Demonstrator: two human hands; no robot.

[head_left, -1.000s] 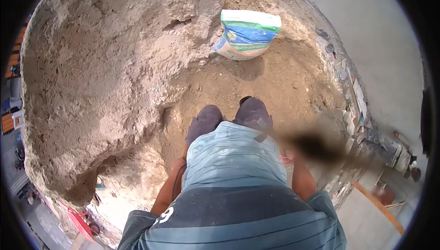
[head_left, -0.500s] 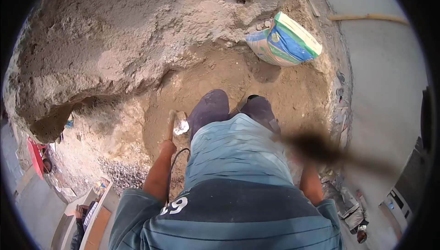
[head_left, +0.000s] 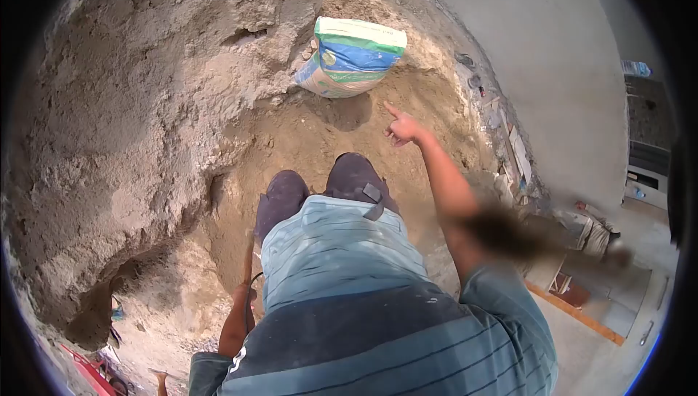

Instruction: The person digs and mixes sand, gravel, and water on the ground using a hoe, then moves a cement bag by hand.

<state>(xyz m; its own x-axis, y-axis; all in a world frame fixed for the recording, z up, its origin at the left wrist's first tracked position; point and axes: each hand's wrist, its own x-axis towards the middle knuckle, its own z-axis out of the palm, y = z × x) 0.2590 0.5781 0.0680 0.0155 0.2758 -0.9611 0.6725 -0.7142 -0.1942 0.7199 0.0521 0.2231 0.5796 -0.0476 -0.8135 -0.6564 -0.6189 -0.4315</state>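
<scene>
My right hand (head_left: 402,128) is held out over the dirt with its index finger stretched out and the other fingers partly curled. It holds nothing. The finger points toward a bag (head_left: 352,58) printed in blue, green and white, standing against the earth bank just beyond the hand. Low at my left side, my left hand (head_left: 242,294) is closed around a wooden handle (head_left: 249,254). The head of that tool cannot be made out now. A dark cord curves beside this hand.
A rough earth mound (head_left: 145,91) rises at the left and ahead. Rubble and scraps (head_left: 512,149) line the edge of a concrete floor (head_left: 538,47) at right. A wooden plank (head_left: 578,314) lies lower right, a red wheelbarrow (head_left: 91,376) lower left. A dark blur covers part of the right side.
My right hand has risen from my side and reached forward, finger extended toward the bag. The view has turned right, so the bag appears further left. My left hand still grips the handle.
</scene>
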